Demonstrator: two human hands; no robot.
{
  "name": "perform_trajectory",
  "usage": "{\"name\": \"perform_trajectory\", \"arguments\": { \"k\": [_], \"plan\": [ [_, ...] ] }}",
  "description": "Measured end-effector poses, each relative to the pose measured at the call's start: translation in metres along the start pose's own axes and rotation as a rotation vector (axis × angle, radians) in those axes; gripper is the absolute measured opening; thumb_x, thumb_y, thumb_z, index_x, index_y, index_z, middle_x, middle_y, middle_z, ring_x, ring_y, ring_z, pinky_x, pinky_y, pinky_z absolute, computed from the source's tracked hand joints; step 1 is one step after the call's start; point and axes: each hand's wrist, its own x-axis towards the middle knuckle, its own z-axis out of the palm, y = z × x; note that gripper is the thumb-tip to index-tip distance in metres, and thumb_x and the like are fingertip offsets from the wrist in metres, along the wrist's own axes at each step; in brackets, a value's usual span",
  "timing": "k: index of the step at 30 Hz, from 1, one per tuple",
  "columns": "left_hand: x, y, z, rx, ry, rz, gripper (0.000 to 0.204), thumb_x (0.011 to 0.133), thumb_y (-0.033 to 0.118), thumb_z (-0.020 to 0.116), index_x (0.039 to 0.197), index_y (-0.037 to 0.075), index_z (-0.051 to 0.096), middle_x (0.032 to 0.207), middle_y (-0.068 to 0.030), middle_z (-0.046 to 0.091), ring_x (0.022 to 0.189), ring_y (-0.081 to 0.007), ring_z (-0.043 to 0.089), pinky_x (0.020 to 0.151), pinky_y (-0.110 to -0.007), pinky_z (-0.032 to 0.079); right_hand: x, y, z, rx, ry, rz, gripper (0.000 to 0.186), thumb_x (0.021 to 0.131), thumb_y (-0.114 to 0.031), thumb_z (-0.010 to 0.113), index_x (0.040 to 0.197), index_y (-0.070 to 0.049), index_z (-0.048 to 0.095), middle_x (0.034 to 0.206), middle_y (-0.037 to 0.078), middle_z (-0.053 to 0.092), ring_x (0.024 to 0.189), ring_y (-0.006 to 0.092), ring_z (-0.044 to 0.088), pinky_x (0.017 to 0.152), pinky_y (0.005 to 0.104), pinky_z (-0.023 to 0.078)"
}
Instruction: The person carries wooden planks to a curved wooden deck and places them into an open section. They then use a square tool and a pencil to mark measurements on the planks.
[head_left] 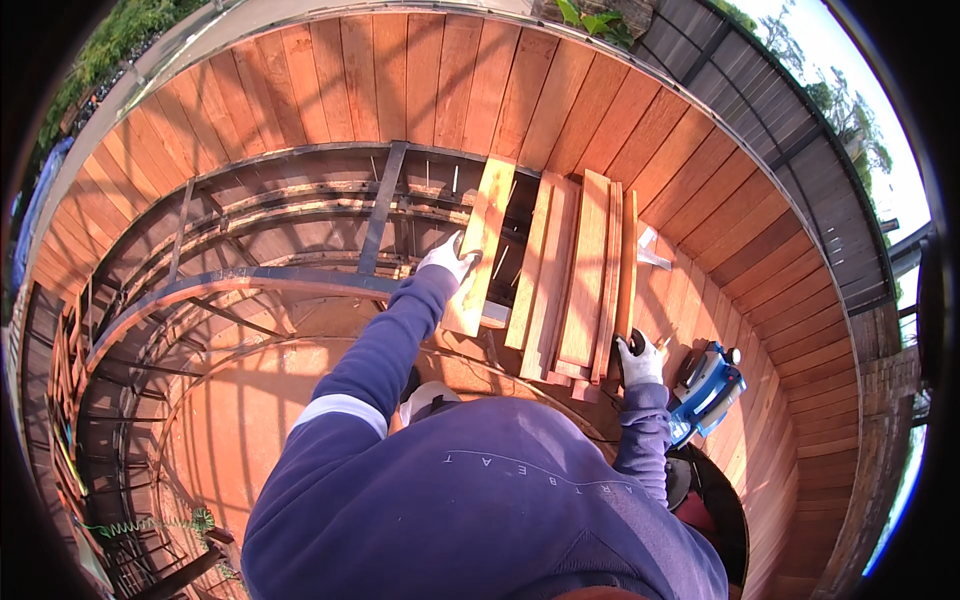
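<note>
My left hand, in a white glove with dark fingertips, grips the side edge of a light wooden plank. That plank lies across the gap in the metal frame, its far end at the fitted boards of the curved bench. To its right, several loose planks lie side by side and partly stacked. My gloved right hand is closed round the near end of a narrow plank, the rightmost of that pile, which seems to stand on edge. Part of its grip is hidden by the glove.
A blue power tool rests on the boards right of my right hand, near a dark round bucket. A small grey metal piece lies beyond the planks. Bare metal framing curves left, above a reddish floor. A green coiled hose is lower left.
</note>
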Motion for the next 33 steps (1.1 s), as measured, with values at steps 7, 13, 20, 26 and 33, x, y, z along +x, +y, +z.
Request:
{"name": "perform_trajectory", "arguments": {
  "k": [7,13,20,26,33],
  "plan": [
    [-0.002,0.002,0.002,-0.002,0.052,0.009,0.065,0.088,0.05,0.06,0.138,0.01,0.047,0.125,-0.0204,0.059,0.116,-0.0359,0.056,0.098,-0.04,0.044,-0.007,-0.002,-0.008,0.202,-0.017,0.247,0.038,0.086,-0.027,0.072,0.116,-0.006,0.064,0.077,0.008,0.066,0.068,0.0125,0.061,0.067,0.0276,0.05],
    [0.009,-0.012,0.01,0.088,0.087,-0.006,0.062,0.088,0.049,0.062,0.133,0.008,0.052,0.124,-0.0182,0.061,0.116,-0.0358,0.057,0.097,-0.038,0.045,-0.003,-0.002,-0.036,1.105,-0.056,0.461,0.038,0.088,-0.015,0.057,0.125,-0.004,0.056,0.092,0.01,0.066,0.05,0.0115,0.052,0.042,0.023,0.04],
    [0.035,-0.044,0.028,-0.04,0.011,0.096,0.063,0.087,0.051,0.06,0.134,0.01,0.051,0.126,-0.0174,0.06,0.116,-0.0343,0.057,0.098,-0.038,0.044,0.016,0.023,-0.037,1.11,-0.022,0.598,0.043,0.089,-0.007,0.052,0.131,-0.008,0.05,0.094,0.01,0.068,0.058,0.016,0.061,0.046,0.0266,0.046],
    [0.039,-0.045,0.034,-0.018,0.031,0.099,0.061,0.087,0.049,0.06,0.133,0.011,0.052,0.125,-0.017,0.061,0.116,-0.0339,0.057,0.098,-0.038,0.044,0.042,0.039,-0.021,1.093,0.0,0.602,0.04,0.091,-0.011,0.056,0.131,-0.006,0.05,0.089,0.014,0.069,0.046,0.0148,0.055,0.04,0.0265,0.042],
    [0.011,-0.012,0.012,-0.024,0.121,0.071,0.058,0.088,0.049,0.06,0.128,0.008,0.056,0.119,-0.0212,0.062,0.113,-0.0362,0.059,0.097,-0.039,0.045,0.04,0.019,-0.003,0.753,-0.06,0.4,0.042,0.084,-0.027,0.074,0.118,-0.005,0.061,0.078,0.005,0.065,0.053,0.0083,0.051,0.046,0.0244,0.04]
  ]
}}
